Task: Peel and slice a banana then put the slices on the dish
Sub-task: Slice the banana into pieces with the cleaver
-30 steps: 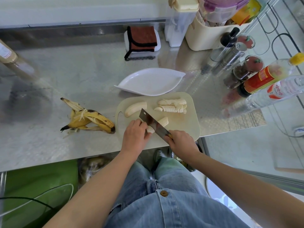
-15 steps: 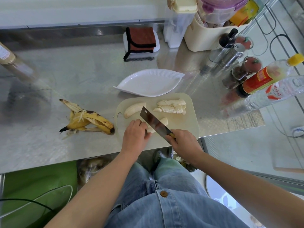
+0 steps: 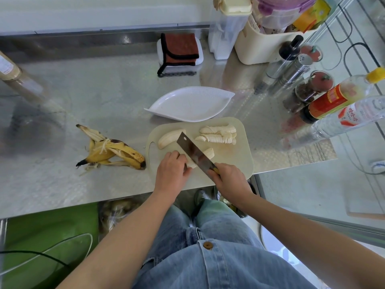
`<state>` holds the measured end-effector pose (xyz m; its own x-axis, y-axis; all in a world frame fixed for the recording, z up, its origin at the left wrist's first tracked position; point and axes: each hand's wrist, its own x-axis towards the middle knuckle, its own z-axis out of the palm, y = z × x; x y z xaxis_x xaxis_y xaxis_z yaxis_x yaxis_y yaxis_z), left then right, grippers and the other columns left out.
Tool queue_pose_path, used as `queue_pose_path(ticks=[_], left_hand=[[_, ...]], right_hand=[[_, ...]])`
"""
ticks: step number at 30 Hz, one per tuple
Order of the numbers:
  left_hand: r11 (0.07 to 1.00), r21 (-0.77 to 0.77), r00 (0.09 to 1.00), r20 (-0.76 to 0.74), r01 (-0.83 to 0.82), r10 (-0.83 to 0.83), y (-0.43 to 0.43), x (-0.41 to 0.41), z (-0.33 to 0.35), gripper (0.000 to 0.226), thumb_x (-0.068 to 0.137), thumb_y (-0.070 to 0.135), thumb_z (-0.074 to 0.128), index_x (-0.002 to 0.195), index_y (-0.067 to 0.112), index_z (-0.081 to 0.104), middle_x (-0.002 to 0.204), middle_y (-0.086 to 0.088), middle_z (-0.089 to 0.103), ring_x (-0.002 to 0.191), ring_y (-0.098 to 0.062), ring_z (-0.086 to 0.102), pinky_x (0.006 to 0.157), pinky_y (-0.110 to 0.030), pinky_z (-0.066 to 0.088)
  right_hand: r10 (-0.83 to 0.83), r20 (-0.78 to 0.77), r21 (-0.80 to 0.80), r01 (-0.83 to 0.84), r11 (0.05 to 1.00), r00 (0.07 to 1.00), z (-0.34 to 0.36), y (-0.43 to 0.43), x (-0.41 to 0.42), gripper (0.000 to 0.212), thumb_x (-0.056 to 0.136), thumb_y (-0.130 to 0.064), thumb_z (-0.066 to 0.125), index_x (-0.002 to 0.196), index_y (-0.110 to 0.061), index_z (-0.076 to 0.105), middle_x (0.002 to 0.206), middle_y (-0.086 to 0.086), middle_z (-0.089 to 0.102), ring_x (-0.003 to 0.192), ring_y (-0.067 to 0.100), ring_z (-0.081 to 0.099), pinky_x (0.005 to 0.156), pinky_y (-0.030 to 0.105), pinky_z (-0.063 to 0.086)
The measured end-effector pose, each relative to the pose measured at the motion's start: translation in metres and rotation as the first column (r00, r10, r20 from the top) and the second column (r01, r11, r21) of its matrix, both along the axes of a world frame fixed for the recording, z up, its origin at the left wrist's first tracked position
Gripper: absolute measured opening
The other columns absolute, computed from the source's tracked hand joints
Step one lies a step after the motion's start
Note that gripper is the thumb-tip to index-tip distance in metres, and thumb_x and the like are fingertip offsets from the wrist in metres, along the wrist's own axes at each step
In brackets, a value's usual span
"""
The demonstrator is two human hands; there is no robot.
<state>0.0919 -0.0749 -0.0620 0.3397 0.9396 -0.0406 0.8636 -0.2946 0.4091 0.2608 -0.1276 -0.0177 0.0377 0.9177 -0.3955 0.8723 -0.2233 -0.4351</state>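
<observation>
Head view, right hand (image 3: 228, 180) grips knife (image 3: 193, 152) (across banana (image 3: 209, 153))

Kitchen, probably home: steel counter (image 3: 104, 105), condiment bottles (image 3: 333, 101).

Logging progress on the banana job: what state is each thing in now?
dish, empty
peel, removed, lying on counter
banana half, uncut, on board
slices, cut, rowed on board
banana piece, under knife, held by left hand
knife, gripped by right hand
</observation>
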Motion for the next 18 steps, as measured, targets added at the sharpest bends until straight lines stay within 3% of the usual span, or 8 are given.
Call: queue_pose_path(ticks=[4, 18], left_hand=[[1.000, 0.003, 1.000, -0.012, -0.005, 0.005, -0.0009, -0.0004, 0.0004, 0.023, 0.073, 0.022, 0.080, 0.086, 0.009, 0.066, 0.084, -0.007, 0.060, 0.080, -0.023, 0.055, 0.064, -0.033, 0.049], [1.000, -0.013, 1.000, -0.018, 0.000, 0.000, -0.0001, -0.0002, -0.0008, 0.023, 0.076, 0.025, 0.078, 0.089, 0.010, 0.068, 0.089, -0.006, 0.061, 0.085, -0.022, 0.055, 0.070, -0.032, 0.049]], right_hand=[[0.005, -0.002, -0.001, -0.005, 1.000, 1.000, 0.0096, 0.0011, 0.0018, 0.032, 0.099, -0.033, 0.045, 0.074, -0.014, 0.043, 0.066, 0.001, 0.047, 0.059, 0.022, 0.043, 0.049, 0.030, 0.026], [0.043, 0.020, -0.039, -0.042, 0.998, 0.999, 0.0072, 0.0014, 0.0028, 0.030, 0.100, -0.033, 0.043, 0.076, -0.015, 0.045, 0.071, 0.003, 0.052, 0.062, 0.023, 0.048, 0.054, 0.031, 0.031]])
